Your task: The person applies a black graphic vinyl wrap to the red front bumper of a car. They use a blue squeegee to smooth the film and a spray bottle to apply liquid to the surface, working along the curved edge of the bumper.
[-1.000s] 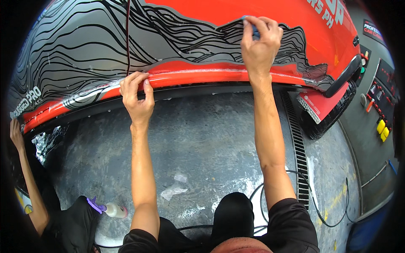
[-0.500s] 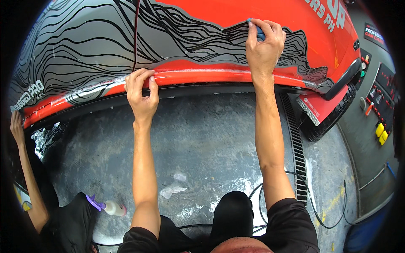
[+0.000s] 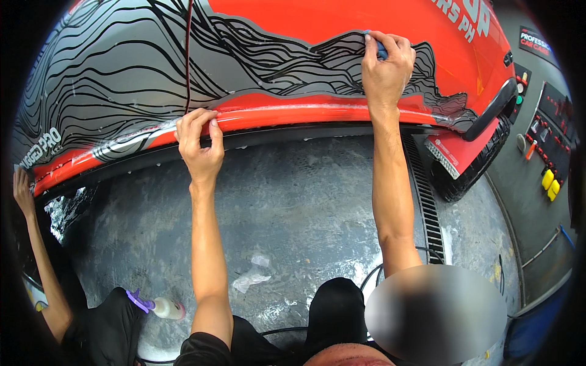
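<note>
Fingers (image 3: pixel 403 47) on blue piece (image 3: pixel 382 51), bottle (image 3: pixel 168 308) apart

At the car's (image 3: pixel 274 58) lower edge, left of its middle, is the left hand (image 3: pixel 200 145); the right hand (image 3: pixel 387 76) is higher, on its side, further right, a pad (image 3: pixel 383 52) in it. A co-worker's hand (image 3: pixel 23 190) is toward its far left. On the floor (image 3: pixel 305 195) before its left part is a spray bottle (image 3: pixel 166 308). A drain (image 3: pixel 423 201) runs out from it, left of its wheel (image 3: pixel 476 172); a tool board (image 3: pixel 557 110) is to its right.
</note>
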Available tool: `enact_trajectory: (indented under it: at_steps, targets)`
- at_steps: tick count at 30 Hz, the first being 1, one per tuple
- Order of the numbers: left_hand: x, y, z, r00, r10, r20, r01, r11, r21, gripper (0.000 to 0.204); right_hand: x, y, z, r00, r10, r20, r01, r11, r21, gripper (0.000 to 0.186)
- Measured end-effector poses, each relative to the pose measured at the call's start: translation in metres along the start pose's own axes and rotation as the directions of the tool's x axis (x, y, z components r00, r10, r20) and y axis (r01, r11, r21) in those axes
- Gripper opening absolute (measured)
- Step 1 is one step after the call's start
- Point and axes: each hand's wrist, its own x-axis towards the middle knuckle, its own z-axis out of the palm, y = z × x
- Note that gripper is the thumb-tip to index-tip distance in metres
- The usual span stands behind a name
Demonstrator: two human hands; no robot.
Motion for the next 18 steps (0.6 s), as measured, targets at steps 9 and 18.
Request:
enact_trajectory:
  at_steps: [9, 18]
  targets:
    - [0.001, 0.000, 0.003, 1.000, 0.010, -0.009, -0.009, 1.000, 0.018, 0.016, -0.011, -0.021, 0.006, 0.993, -0.115, 0.037, 0.111, 0.990, 0.089, 0.010]
    - [0.001, -0.001, -0.002, 1.000, 0.009, 0.025, -0.010, 1.000, 0.022, 0.014, -0.021, -0.040, 0.012, 0.984, -0.154, 0.088, 0.135, 0.972, 0.192, 0.009]
